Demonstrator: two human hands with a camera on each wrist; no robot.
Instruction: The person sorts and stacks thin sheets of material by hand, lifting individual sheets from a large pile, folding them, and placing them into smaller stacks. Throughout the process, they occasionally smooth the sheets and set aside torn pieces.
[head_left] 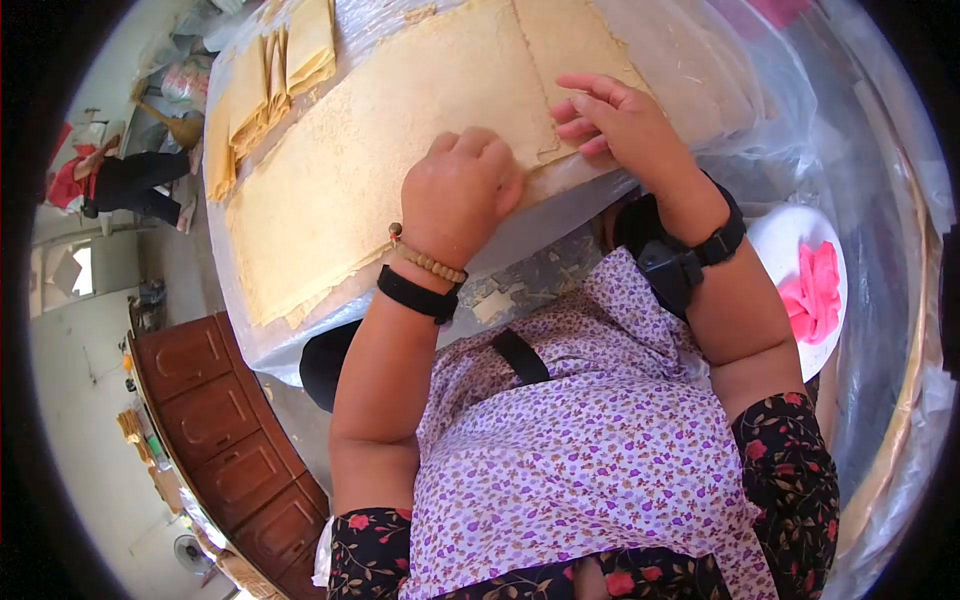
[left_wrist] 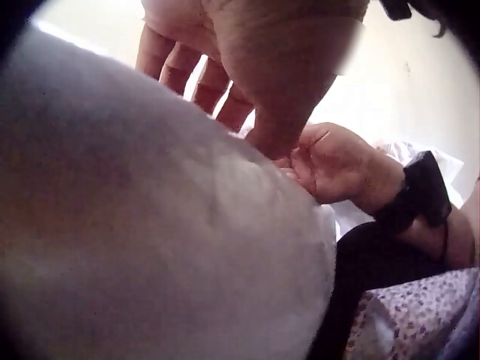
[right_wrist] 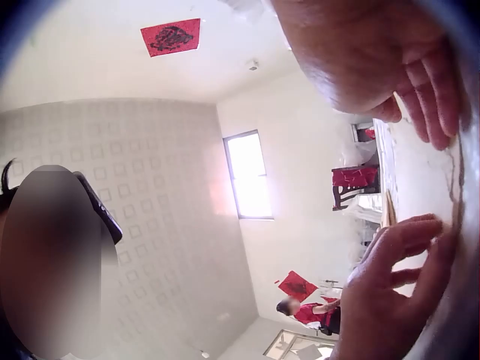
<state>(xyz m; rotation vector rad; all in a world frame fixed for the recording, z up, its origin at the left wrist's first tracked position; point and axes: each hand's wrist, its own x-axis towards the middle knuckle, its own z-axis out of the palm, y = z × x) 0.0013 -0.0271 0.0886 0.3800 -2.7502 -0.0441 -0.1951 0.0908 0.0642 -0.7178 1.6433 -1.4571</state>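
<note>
A stack of thin yellowish sheets (head_left: 380, 130) lies on a table covered in clear plastic (head_left: 560, 215). My left hand (head_left: 460, 190) sits at the stack's near edge, fingers curled, pinching the top sheet's edge beside a torn seam. In the left wrist view its thumb (left_wrist: 277, 97) presses down on the pale sheet (left_wrist: 150, 225). My right hand (head_left: 610, 120) is just right of it, fingertips on the same edge and thumb hidden under it. The right wrist view shows the right hand (right_wrist: 405, 67) above and the left hand (right_wrist: 390, 292) below, both at the sheet (right_wrist: 420, 172).
Folded sheets (head_left: 290, 60) are piled at the table's far left. A white plate (head_left: 780, 235) with a pink cloth (head_left: 815, 290) stands to my right, inside a plastic-lined round rim (head_left: 900, 420). A wooden cabinet (head_left: 220, 420) and a bending person (head_left: 120, 180) are at left.
</note>
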